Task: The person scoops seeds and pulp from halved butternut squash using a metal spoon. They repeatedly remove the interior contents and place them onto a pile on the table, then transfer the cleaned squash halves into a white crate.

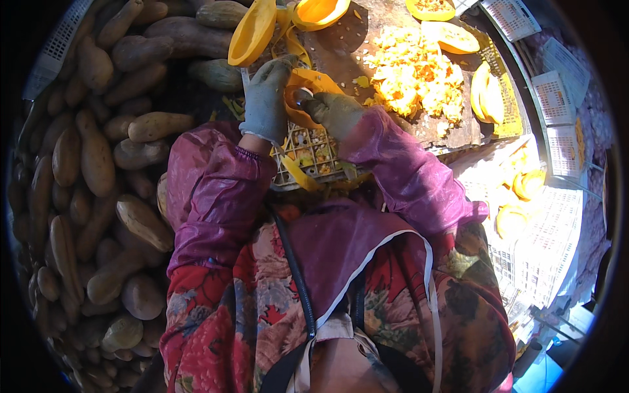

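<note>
My gloved left hand (269, 96) grips the left side of a hollowed, peeled squash half (314, 81) near the work surface's front edge. My gloved right hand (336, 112) is closed on a metal scraping tool (303, 93), whose head lies inside the squash; its handle is hidden by my fingers. Below both hands stands a plastic crate (312, 152) with seeds and peel in it. Another scooped half (253, 32) lies just above my left hand, and one more (319, 11) is at the top. A heap of orange pulp and seeds (417, 73) lies to the right.
Unpeeled long squashes (96, 152) are piled along the whole left side. Halves with seeds inside (449, 37) lie beyond the pulp, near a yellow basket (508, 105). White plastic crates (553, 98) line the far right. A large pale crate (545, 236) with squash pieces stands at my right elbow.
</note>
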Motion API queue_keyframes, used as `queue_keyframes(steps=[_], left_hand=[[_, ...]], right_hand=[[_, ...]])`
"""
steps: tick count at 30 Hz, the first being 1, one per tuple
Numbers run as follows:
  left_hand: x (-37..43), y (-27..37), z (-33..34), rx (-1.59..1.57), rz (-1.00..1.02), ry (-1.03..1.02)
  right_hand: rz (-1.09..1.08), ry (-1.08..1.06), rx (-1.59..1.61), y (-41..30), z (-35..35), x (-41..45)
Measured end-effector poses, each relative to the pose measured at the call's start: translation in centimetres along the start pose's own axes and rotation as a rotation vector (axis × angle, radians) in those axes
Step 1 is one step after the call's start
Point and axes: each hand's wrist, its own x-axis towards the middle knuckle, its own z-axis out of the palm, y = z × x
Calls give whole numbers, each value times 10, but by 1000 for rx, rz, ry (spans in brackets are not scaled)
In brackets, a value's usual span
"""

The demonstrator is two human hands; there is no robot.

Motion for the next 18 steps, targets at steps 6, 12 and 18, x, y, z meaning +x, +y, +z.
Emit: queue_keyframes(steps=[6, 12, 18], left_hand=[[5, 18, 4, -767, -553, 208], [0, -3, 3, -426, -387, 137], [3, -15, 6, -330, -286, 141]], right_hand=[[133, 80, -187, 41, -9, -4], [-184, 201, -256, 2, 11, 16], [-296, 270, -75, 30, 26, 46]])
